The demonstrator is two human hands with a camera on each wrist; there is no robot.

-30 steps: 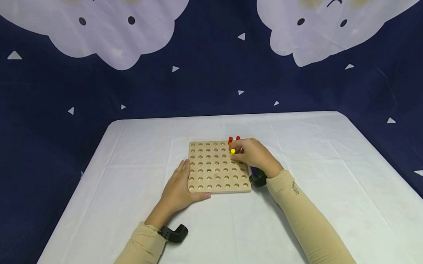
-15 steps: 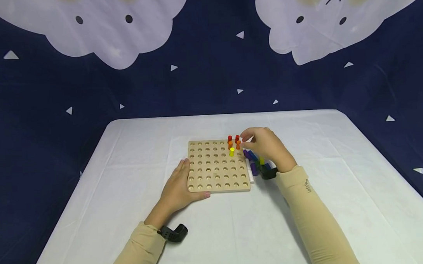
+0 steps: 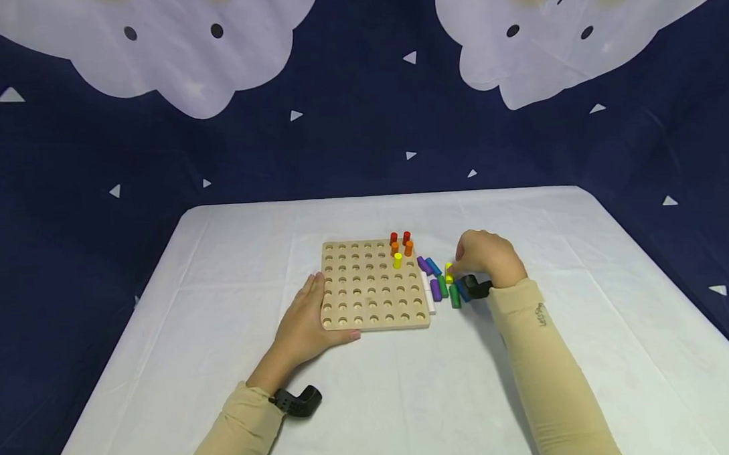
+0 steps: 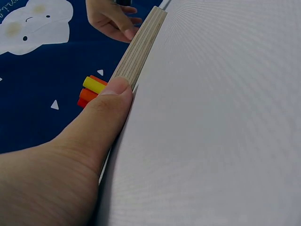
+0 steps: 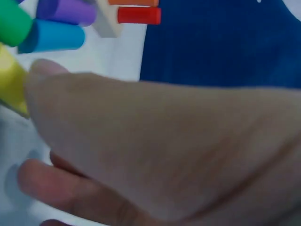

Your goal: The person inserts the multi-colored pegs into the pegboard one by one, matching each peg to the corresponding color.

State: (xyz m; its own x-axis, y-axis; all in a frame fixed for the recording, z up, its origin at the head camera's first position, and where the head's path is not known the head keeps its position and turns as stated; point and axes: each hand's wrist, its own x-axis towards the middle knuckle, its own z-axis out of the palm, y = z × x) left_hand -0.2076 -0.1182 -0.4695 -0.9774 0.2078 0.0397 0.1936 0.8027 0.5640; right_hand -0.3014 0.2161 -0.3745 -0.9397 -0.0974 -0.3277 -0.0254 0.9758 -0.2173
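Note:
A wooden board with rows of round holes (image 3: 369, 299) lies on the white table. My left hand (image 3: 302, 327) rests against its near left corner, fingers along the left side and thumb (image 4: 101, 108) along the front edge. Two red pegs (image 3: 406, 237), two orange pegs (image 3: 409, 249) and a yellow peg (image 3: 398, 260) stand in holes at the far right. Right of the board, my right hand (image 3: 491, 256) reaches down to a loose yellow peg (image 3: 448, 273). Its thumb (image 5: 89, 101) is right at that peg in the right wrist view, with the other fingers apart from it.
Purple pegs (image 3: 436, 290), green pegs (image 3: 455, 296), blue pegs (image 3: 433, 266) and white pegs (image 3: 430, 299) lie loose along the board's right side. A dark blue backdrop with clouds (image 3: 361, 120) hangs behind the table (image 3: 520, 208).
My right hand has left the yellow peg standing in the board and moved right, then down to the loose pegs. My left hand stays at the board.

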